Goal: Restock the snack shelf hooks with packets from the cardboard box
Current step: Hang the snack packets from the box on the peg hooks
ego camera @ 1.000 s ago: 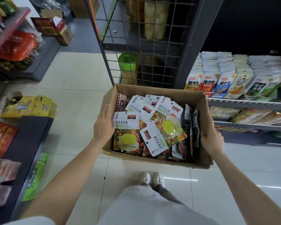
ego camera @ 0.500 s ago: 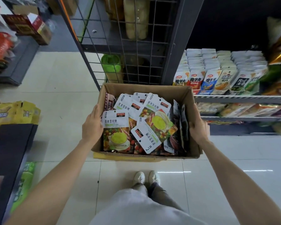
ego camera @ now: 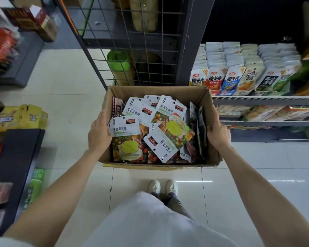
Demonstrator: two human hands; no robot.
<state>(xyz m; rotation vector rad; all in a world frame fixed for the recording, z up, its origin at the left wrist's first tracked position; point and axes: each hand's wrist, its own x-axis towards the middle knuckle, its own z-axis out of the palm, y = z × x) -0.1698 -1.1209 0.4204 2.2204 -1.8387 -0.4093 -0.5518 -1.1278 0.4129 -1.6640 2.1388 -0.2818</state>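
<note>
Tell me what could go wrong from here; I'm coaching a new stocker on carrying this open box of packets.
1. The cardboard box is held only by its side walls, left hand and right hand with no support visible beneath; the bottom might sag.
2. The packets lie loosely heaped, so a tilt could spill some.
3. The box hides the floor ahead near the wire rack; bumping is possible.

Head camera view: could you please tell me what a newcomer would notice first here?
A cardboard box heaped with white-topped snack packets fills the centre, with the left hand and right hand gripping its side walls. To the right, a shelf holds dense rows of upright pouches.
</note>
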